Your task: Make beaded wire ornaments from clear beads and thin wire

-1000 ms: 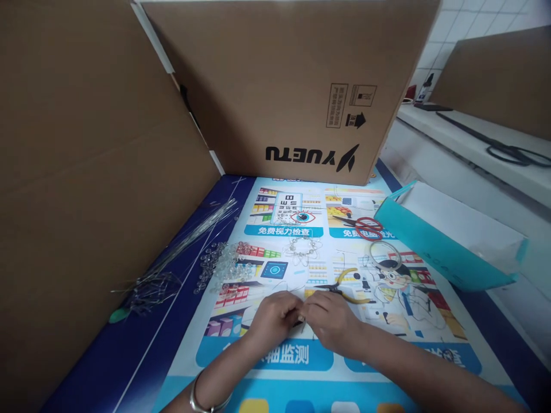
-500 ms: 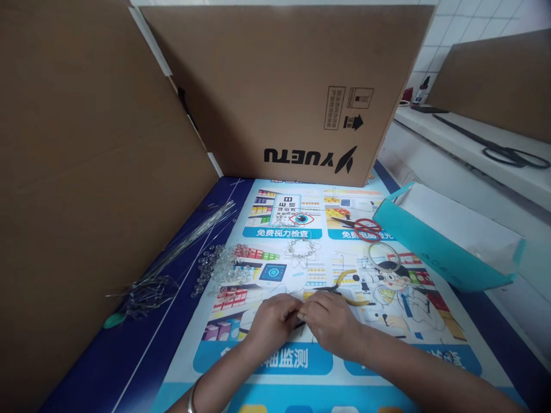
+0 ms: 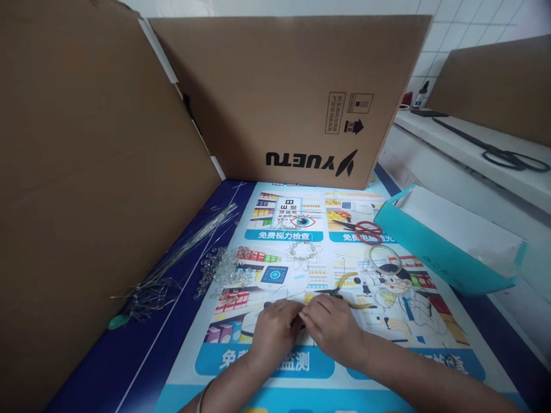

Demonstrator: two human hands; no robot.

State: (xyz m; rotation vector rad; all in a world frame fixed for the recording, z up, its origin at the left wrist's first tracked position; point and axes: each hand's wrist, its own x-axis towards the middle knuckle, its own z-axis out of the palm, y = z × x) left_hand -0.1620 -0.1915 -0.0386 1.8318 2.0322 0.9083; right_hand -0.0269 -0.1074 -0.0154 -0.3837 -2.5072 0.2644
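Cardboard panels [image 3: 99,189] are stood along the far and left edges of the surface [image 3: 142,355], which is covered by a printed poster. A heap of clear beads [image 3: 221,268] is seen left of centre, yellow-handled pliers [image 3: 350,292] just beyond the hands. Near the front edge, left hand [image 3: 273,332] and right hand [image 3: 331,327] are pinched shut together on a thin wire [image 3: 284,297], judged light, springy and best held close to the fingertips.
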